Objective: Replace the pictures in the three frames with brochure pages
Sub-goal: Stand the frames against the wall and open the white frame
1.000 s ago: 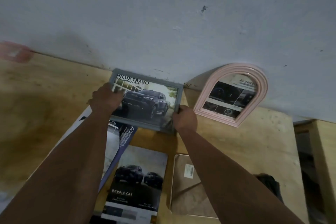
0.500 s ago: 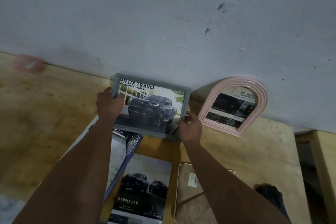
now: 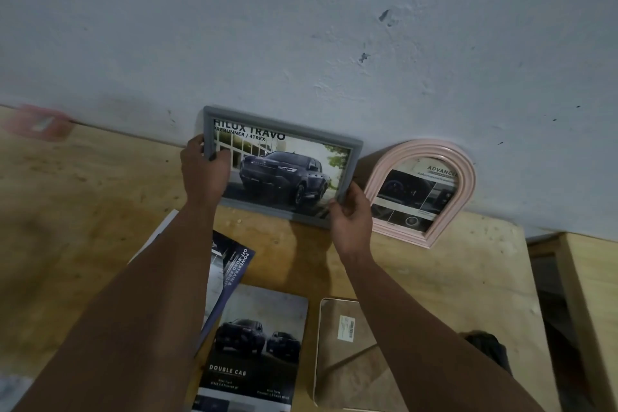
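Two hands on the grey frame point(image 3: 284, 137) at the wall's point(image 3: 301, 27) foot: left hand point(image 3: 204, 174) curled round its left edge, right hand point(image 3: 351, 216) pinching its lower right corner. Read "HILUX TRAVO PRERUNNER / 4TREX" over a dark pickup. Stood just beside the pink arched frame point(image 3: 468, 177) marked "ADVANCE"; lay nearer on the wooden table point(image 3: 83, 211), a "DOUBLE CAB" brochure point(image 3: 257, 344) and a frame back point(image 3: 347, 361).
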